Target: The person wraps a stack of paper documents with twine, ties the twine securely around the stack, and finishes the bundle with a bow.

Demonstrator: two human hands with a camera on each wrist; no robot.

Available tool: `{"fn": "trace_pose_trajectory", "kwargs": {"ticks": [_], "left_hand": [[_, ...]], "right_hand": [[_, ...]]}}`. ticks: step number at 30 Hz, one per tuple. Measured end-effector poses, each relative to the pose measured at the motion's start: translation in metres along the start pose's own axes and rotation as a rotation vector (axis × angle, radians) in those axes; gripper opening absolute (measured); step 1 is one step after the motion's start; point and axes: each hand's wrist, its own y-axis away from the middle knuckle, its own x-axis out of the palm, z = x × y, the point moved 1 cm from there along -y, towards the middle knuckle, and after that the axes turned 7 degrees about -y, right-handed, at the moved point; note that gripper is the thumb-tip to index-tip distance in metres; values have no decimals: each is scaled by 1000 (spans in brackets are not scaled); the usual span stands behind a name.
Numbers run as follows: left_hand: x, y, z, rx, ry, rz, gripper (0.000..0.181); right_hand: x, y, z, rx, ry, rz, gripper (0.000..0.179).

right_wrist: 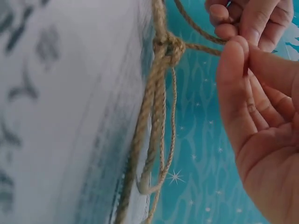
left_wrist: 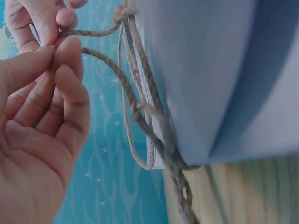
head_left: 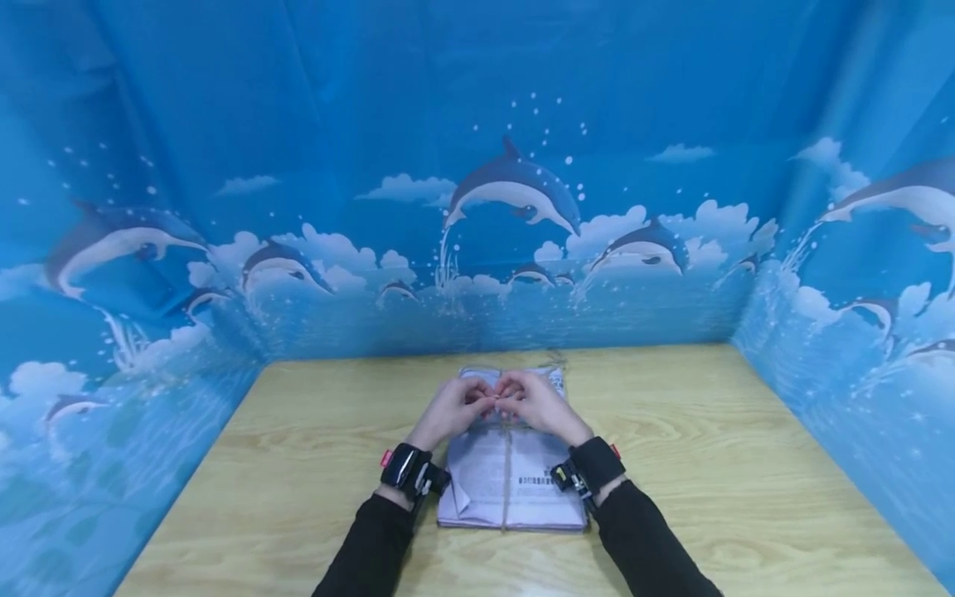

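A stack of folded newspapers point(head_left: 537, 502) lies on the table, bound lengthwise and crosswise with brown twine point(head_left: 507, 481). Over its far half, my left hand point(head_left: 453, 406) and right hand point(head_left: 539, 404) meet fingertip to fingertip. In the left wrist view, my left hand point(left_wrist: 42, 121) pinches one strand of the twine point(left_wrist: 110, 63) between thumb and fingers. My right hand point(right_wrist: 266, 112) pinches another strand, seen in the right wrist view. Both strands rise from the bundle near a knot point(right_wrist: 170, 49). The strand tips are hidden in the fingers.
The wooden table point(head_left: 321, 464) extends to both sides of the stack. A loose bit of twine point(head_left: 555, 358) lies past the stack's far edge. Blue dolphin-printed sheeting point(head_left: 358, 249) stands behind and along both sides. A camera band sits on each wrist.
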Motion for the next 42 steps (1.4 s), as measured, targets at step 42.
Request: {"fn": "trace_pose_trajectory", "kwargs": {"ticks": [42], "left_hand": [[4, 6, 22, -66, -522, 9, 14]], "right_hand": [[10, -1, -7, 12, -105, -40, 13]]}}
